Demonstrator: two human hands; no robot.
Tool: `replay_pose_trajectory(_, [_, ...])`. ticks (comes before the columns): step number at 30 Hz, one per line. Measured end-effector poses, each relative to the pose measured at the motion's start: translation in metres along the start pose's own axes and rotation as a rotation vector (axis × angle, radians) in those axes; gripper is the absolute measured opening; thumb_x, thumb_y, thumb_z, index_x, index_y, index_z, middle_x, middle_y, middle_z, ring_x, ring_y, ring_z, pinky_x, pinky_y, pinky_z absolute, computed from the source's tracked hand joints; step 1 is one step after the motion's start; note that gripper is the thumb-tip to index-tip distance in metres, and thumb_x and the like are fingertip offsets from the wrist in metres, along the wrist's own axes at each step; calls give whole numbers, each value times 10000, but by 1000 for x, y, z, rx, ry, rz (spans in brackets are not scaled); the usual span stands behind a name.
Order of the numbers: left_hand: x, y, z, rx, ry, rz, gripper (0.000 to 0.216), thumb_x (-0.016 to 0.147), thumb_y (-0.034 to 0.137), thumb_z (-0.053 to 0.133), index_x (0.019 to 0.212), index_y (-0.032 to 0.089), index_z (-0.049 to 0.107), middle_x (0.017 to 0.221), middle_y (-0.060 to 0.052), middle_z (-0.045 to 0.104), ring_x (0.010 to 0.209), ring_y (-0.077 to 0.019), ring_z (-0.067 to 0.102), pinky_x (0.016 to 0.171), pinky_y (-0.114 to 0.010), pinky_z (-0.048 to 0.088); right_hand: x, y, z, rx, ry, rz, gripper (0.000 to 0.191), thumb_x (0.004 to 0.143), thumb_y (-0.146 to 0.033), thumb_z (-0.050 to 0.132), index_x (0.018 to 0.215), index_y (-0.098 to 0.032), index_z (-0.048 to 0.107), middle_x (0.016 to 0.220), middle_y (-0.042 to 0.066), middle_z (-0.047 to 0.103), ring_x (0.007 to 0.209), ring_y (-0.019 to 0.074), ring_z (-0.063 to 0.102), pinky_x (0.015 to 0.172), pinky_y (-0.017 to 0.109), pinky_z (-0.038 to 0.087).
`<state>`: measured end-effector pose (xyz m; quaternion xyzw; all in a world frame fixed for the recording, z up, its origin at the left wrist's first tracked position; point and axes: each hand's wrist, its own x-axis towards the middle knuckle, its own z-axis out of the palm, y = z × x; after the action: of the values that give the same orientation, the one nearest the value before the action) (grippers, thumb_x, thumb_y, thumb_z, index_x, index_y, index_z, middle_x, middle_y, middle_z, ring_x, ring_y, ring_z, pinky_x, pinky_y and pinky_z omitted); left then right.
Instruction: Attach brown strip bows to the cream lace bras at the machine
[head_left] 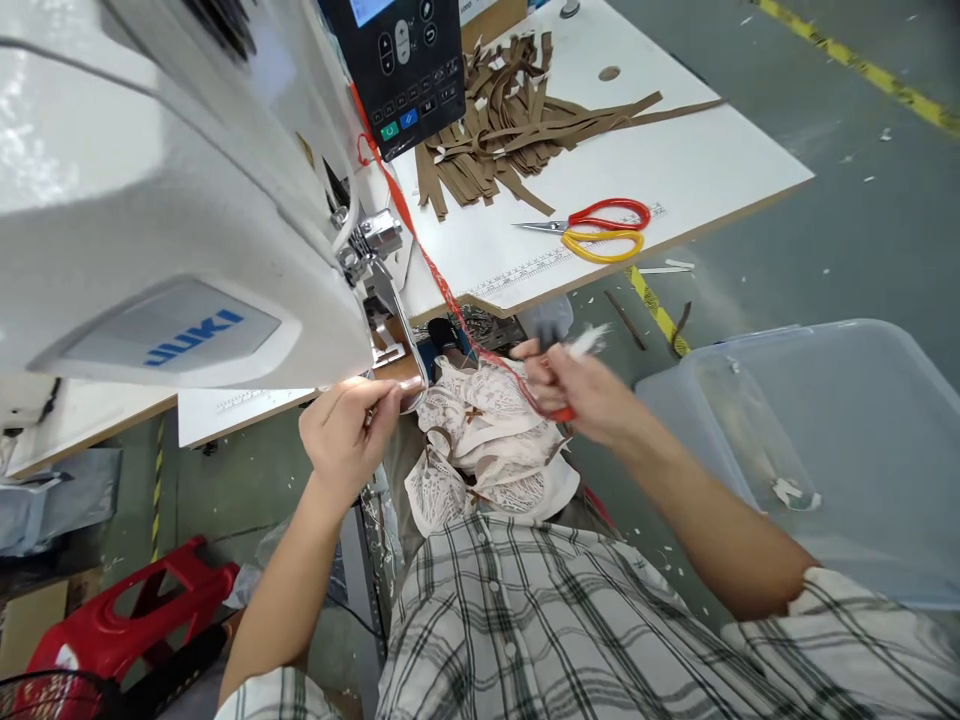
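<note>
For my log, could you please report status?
Left hand by presser foot. Right hand gripping blurred tool. Lace garments heaped below; red cord reaching right hand.

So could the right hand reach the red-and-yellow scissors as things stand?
Probably yes: the scissors lie uncovered near the front edge of the white table, though the right hand looks occupied with a small blurred tool.

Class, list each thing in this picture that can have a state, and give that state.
Left hand: thumb and finger pinched beside the presser foot
Right hand: closed around a blurred tool
Red cord: stretched out toward the right hand
Scissors: unheld, lying on the tabletop
Brown fabric strips: loosely heaped
Lace bras: bunched in a pile
Display screen: lit
</note>
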<state>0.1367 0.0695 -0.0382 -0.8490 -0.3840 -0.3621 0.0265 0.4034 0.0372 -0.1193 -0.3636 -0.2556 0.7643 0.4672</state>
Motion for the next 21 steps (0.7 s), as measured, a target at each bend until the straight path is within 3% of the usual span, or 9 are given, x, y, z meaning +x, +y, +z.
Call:
replay_pose_trajectory(2, [-5, 11, 7, 49, 35, -168, 94, 884, 148, 675, 801, 192, 675, 606, 23, 597, 581, -105, 558, 577, -230, 436, 2, 14, 30, 103, -104, 157, 503, 851, -697, 632, 979, -212, 599, 659, -64, 402, 480, 52, 193, 423, 231, 102])
replay_pose_trajectory(4, [-9, 23, 14, 94, 71, -255, 121, 877, 163, 682, 761, 191, 664, 599, 29, 566, 583, -101, 536, 573, -229, 415, 2, 27, 63, 220, -216, 276, 523, 852, -704, 622, 925, -188, 575, 667, -65, 410, 481, 42, 217, 435, 224, 124])
replay_pose_trajectory(8, [-13, 37, 18, 142, 130, -254, 64, 844, 147, 715, 806, 185, 679, 653, 26, 592, 584, -86, 519, 552, -225, 384, 0, 37, 101, 341, -262, 226, 482, 881, -628, 647, 802, -183, 479, 698, -65, 415, 512, 33, 249, 474, 206, 164])
replay_pose_trajectory(17, [-15, 40, 19, 133, 87, -215, 87, 831, 133, 719, 797, 190, 663, 635, 33, 589, 581, -90, 513, 544, -236, 359, 5, 34, 102, 234, -203, 49, 477, 895, -647, 610, 802, -202, 464, 634, -81, 362, 487, 50, 242, 454, 217, 155])
replay_pose_trajectory(21, [-12, 36, 25, 190, 75, -290, 162, 879, 191, 656, 718, 206, 646, 568, 36, 524, 550, -106, 466, 532, -266, 326, 12, 35, 77, 118, -133, 18, 444, 925, -651, 552, 938, -208, 536, 686, -69, 397, 482, 53, 232, 447, 212, 162])
